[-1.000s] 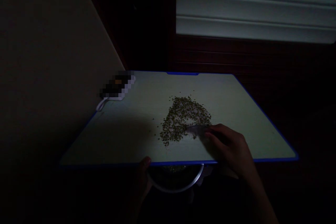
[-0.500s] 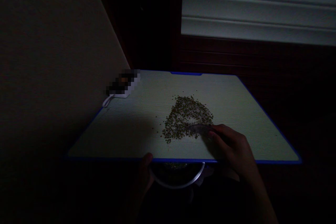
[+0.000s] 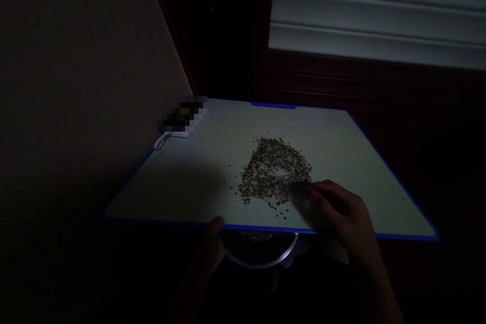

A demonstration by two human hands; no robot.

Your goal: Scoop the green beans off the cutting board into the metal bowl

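Dark greenish seeds or small beans (image 3: 275,162) lie scattered on a pale board (image 3: 364,182) with a blue rim. My right hand (image 3: 343,210) is closed around what looks like a spoon (image 3: 298,190), its blurred head low among the seeds at their near right side. At the board's front edge, my left hand (image 3: 214,235) grips the rim, thumb on top and fingers below, mostly in the dark. Just under that edge, a metal-rimmed bowl (image 3: 261,266) is partly hidden by the board; some greenish grains show inside it.
A pixelated, phone-like device (image 3: 184,117) with a pale strap lies at the board's back left corner. A plain wall (image 3: 87,61) borders the left side. Dark red wood panelling (image 3: 322,83) and pale horizontal slats (image 3: 372,15) stand behind the board.
The spoon has moved slightly right and stirred the seeds; several now lie nearer the front edge. My left hand keeps its hold. The whole view has shifted a little.
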